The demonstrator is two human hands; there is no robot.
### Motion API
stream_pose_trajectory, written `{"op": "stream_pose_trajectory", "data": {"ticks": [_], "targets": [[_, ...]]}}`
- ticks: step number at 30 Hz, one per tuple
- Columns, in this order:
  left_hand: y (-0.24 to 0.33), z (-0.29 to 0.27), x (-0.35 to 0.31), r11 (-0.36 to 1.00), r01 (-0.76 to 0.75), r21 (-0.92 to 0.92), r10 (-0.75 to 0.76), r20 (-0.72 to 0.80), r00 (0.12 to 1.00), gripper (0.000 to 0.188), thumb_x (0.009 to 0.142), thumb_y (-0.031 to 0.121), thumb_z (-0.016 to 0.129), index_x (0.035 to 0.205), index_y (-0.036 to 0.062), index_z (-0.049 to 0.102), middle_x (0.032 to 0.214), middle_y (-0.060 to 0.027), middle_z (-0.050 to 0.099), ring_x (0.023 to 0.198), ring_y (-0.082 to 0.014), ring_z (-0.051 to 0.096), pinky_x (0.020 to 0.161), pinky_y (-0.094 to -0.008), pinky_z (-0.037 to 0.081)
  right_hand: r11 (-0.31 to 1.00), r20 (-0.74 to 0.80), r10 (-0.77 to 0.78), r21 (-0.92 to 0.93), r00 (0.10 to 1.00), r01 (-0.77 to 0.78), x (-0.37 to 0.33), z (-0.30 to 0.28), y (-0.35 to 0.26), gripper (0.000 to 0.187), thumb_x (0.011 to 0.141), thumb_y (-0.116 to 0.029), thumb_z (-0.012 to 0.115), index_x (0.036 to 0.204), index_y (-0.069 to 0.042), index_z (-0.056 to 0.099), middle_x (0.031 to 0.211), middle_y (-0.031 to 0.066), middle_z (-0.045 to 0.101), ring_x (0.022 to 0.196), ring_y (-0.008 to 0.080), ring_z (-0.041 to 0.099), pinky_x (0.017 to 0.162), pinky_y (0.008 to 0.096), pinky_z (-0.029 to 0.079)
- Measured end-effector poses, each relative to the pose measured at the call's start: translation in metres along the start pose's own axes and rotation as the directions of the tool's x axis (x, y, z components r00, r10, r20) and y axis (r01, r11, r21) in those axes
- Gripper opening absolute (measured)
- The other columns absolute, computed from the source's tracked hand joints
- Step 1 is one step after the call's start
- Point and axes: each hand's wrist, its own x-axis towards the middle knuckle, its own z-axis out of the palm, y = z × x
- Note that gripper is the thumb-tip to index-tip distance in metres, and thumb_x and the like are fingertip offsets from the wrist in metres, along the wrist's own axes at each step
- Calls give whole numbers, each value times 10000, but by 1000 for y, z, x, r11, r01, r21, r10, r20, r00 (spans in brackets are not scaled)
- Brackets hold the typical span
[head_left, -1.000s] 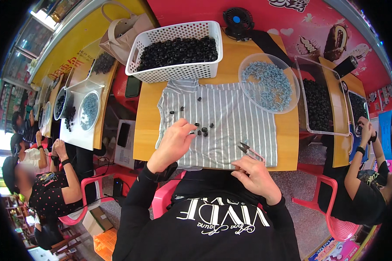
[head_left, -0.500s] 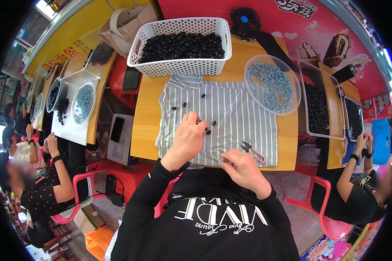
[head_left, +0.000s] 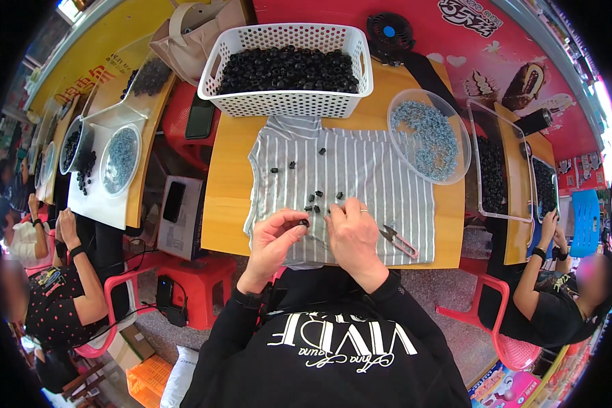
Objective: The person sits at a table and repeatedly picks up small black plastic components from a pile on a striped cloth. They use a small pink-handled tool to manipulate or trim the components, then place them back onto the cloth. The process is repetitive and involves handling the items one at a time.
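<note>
My left hand (head_left: 275, 238) pinches a small black bead-like piece (head_left: 304, 222) over the near edge of a grey striped cloth (head_left: 381, 170). My right hand (head_left: 352, 234) is close beside it, fingertips bent toward the same piece; what they grip, if anything, is hidden. Several loose black pieces (head_left: 316, 200) lie on the cloth just beyond both hands. Small snips with red handles (head_left: 398, 239) rest on the cloth to the right of my right hand.
A white basket of black pieces (head_left: 289, 102) stands at the back of the wooden table (head_left: 224, 177). A clear bowl of blue-grey pieces (head_left: 428, 136), clear trays (head_left: 493, 173) and a small fan (head_left: 387, 30) are to the right. People sit at both sides.
My right hand has left the spot by the snips and moved left to meet my left hand. My left hand drew back from the loose pieces with one black piece.
</note>
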Motion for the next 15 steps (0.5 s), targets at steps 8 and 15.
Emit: {"op": "stream_pose_trajectory", "data": {"ticks": [8,15], "targets": [[-12,0,1,950,71,-303,-41,104,994,240,942,24,656,1177,-21,662,1034,-97,699,897,-173,664,791,-275,503,994,-17,-13,-110,1000,11,11,0,-4,92,732,-86,661,806,-36,638,1078,149,595,1006,329,555,845,452,416],[-18,6,3,848,169,-502,-85,185,979,217,945,36,659,1156,-13,647,1039,-104,702,896,-181,657,800,-289,501,972,50,-201,-111,978,206,-28,-31,-2,202,739,-142,668,910,-39,693,1297,163,601,1253,342,518,923,433,404]]}}
